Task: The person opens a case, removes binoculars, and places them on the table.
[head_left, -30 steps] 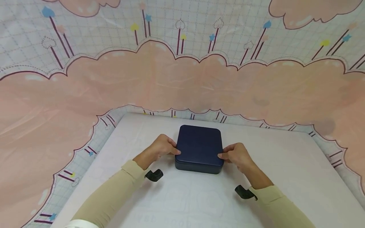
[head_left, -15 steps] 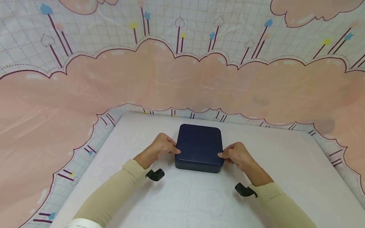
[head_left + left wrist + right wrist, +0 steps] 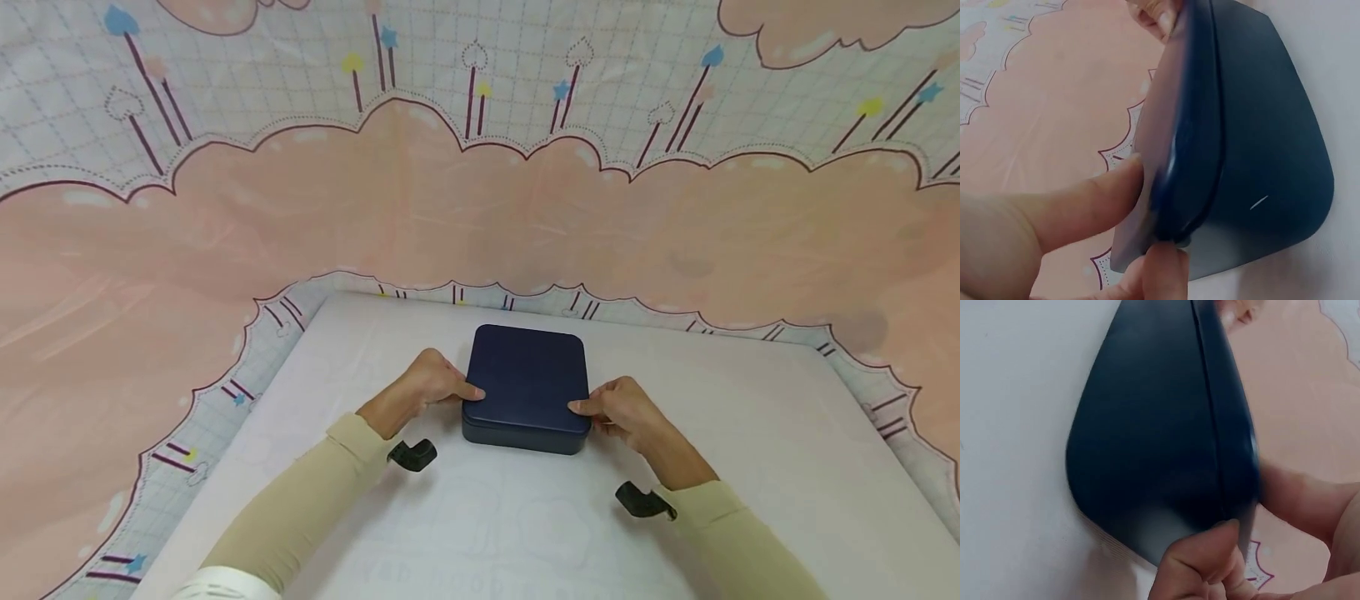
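A dark navy box (image 3: 528,375) with rounded corners and a fitted lid rests on the white table in the head view. A seam runs round its side below the lid (image 3: 1200,131). The left hand (image 3: 437,379) pinches the lid at its left edge, thumb on top and fingertip (image 3: 1166,265) at the seam. On the opposite side, the right hand (image 3: 624,410) pinches the lid in the same way, with a fingertip (image 3: 1213,547) against the seam. The lid looks seated on the base. What the box holds is hidden.
The white table (image 3: 480,517) extends round the box on all sides. Behind it and to the sides hangs a patterned cloth backdrop (image 3: 480,217) with pink clouds. A black wrist camera (image 3: 414,455) sits below the left hand, another black camera (image 3: 643,502) below the right.
Both thumbs have slid slightly further inward over the lid's top, the left one more clearly. The box stays in its place, and the head view has shifted a little.
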Motion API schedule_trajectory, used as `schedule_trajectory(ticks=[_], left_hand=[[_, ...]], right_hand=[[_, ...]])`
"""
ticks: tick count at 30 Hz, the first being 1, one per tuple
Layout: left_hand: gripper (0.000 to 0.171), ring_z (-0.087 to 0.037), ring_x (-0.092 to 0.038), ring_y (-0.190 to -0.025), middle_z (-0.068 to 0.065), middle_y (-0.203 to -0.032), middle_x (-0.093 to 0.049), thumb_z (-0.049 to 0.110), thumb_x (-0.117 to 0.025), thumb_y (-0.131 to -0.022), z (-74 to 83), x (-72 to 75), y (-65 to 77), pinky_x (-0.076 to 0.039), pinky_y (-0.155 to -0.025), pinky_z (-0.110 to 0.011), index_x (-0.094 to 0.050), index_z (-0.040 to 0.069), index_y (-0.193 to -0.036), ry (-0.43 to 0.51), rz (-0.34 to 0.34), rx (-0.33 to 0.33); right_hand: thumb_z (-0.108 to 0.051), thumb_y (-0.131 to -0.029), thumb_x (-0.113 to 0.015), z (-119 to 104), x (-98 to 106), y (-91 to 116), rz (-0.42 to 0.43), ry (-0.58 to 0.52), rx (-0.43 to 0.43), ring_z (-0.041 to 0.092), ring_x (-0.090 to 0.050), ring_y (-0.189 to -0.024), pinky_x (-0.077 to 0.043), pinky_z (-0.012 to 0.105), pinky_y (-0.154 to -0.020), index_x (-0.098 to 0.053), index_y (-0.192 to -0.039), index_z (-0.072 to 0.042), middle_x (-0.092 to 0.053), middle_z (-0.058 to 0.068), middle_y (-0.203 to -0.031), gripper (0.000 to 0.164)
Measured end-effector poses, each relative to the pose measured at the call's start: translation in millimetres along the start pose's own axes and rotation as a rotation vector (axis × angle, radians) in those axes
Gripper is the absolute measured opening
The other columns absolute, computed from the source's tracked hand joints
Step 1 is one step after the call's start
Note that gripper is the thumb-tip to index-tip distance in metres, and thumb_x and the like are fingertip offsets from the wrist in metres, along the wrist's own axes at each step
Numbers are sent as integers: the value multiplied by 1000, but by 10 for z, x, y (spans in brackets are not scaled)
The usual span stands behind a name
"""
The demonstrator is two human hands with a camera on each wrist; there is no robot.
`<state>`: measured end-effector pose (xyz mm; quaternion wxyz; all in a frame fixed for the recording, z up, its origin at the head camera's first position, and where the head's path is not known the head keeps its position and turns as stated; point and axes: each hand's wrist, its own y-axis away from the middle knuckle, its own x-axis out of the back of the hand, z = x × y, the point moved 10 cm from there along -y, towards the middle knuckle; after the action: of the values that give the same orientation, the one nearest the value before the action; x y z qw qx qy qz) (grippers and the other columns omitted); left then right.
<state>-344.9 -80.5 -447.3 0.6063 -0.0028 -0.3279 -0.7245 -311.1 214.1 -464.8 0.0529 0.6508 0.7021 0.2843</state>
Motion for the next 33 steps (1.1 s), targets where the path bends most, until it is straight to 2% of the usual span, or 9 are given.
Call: schedule_trajectory(ticks=[5, 12, 16, 20, 27, 33], left_hand=[[45, -20, -62, -84, -10, -100, -67, 9, -95, -74, -31, -3, -24, -54, -86, -37, -63, -1, -105, -16, 30, 19], [47, -18, -60, -80, -8, -99, -66, 6, -95, -73, -95, -1, -66, -51, -76, -29, -65, -3, -107, 45, 11, 32], [44, -18, -58, -81, -7, -97, -64, 7, -95, -74, -85, -15, -85, -51, -73, -28, -65, -3, -104, 67, -12, 13], [39, -19, -57, -78, -6, -92, -61, 6, -93, -76, -96, -57, -108, -50, -71, -28, -65, -4, -101, 63, -35, 5], [36, -20, -55, -75, -6, -87, -59, 5, -92, -77, -95, -150, -103, -49, -67, -28, -64, -4, -98, 80, -55, 7], [36, -19, -55, -73, -5, -86, -58, 5, -91, -76, -35, -163, -136, -48, -64, -27, -64, -4, -97, 76, -50, -3]], right_hand=[[-12, -86, -86, 25, -7, -12, 29, 18, -3, 17, -49, -72, -45, 28, -62, -53, -99, 1, -53, 3, -83, 39], [-6, -88, -81, 5, -61, -62, -11, -19, 32, 16, -47, -65, -40, 28, -57, -49, -80, -6, -48, 0, -74, 34], [-6, -89, -81, -9, -62, -79, -10, -13, 40, 17, -47, -68, -40, 28, -58, -48, -85, -4, -47, 2, -79, 33], [-8, -87, -82, 18, -58, -83, 0, -4, 13, 17, -47, -71, -41, 28, -60, -48, -90, -3, -49, 3, -81, 35], [-18, -82, -91, 9, -16, -102, 62, 31, 26, 13, -37, -56, -31, 27, -51, -43, -70, -11, -39, -2, -65, 50], [-16, -83, -89, 6, -9, -131, 51, 12, 34, 13, -32, -54, -28, 27, -50, -38, -64, -14, -35, -4, -61, 55]])
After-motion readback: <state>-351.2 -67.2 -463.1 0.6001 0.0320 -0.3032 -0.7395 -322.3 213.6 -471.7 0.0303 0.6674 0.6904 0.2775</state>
